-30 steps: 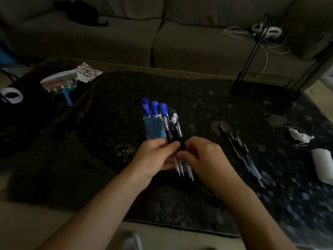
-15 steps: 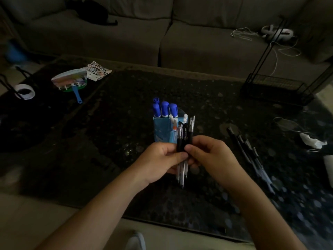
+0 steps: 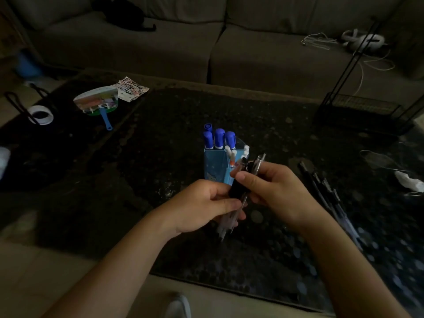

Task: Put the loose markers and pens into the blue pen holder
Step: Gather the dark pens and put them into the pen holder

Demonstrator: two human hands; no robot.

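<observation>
Blue pen holder [image 3: 216, 164] upright near the middle of the tabletop [image 3: 160, 180], blue-capped markers [image 3: 219, 138] already standing in it. Bundle of pens [image 3: 238, 191] clasped just in front of it by both hands, left hand [image 3: 206, 207] wrapped low, right hand [image 3: 270, 187] pinching the upper ends, seemingly to square them for dropping in together. More loose pens [image 3: 325, 193] lying toward the right edge.

Pen holder [image 3: 215, 165] light blue; 4 marker caps [image 3: 219, 136] deep blue; table [image 3: 160, 157] black, speckled.
</observation>
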